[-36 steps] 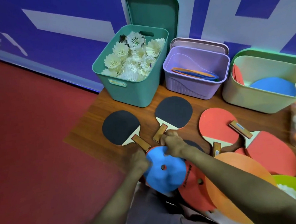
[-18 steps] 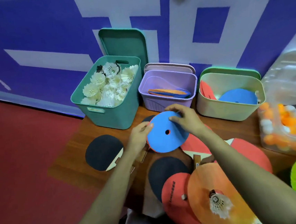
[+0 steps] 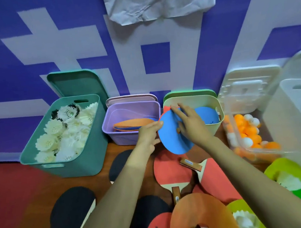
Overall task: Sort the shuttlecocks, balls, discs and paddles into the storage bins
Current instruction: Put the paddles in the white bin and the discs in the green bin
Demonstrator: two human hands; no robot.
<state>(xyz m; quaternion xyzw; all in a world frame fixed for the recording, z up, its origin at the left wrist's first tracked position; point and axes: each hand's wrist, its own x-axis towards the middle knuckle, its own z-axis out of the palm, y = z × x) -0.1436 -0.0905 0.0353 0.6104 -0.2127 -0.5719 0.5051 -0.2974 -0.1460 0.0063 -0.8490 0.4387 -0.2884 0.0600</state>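
Observation:
A blue disc (image 3: pixel 170 137) with a centre hole hangs tilted in front of the cream bin (image 3: pixel 214 128), its top edge over the rim. My left hand (image 3: pixel 148 138) pinches the disc's left edge. Spread over the disc's face, my right hand (image 3: pixel 189 123) holds it, with the thumb near the hole. Another blue disc (image 3: pixel 207 115) and a red one lie inside that bin. The purple bin (image 3: pixel 130 139) holds orange and blue discs. White shuttlecocks (image 3: pixel 64 138) fill the teal bin (image 3: pixel 88 162).
Black paddles (image 3: pixel 71 211) and red paddles (image 3: pixel 169 169) lie on the wooden board below my arms. An orange disc (image 3: pixel 198 214) and green discs (image 3: pixel 287 167) carrying shuttlecocks sit near me. A clear box of orange and white balls (image 3: pixel 247 132) and a white bin (image 3: pixel 294 127) stand right.
Both hands lifted the blue disc off the pile near me and carried it forward and right, from above the paddles to the cream bin's rim. The view tilted up.

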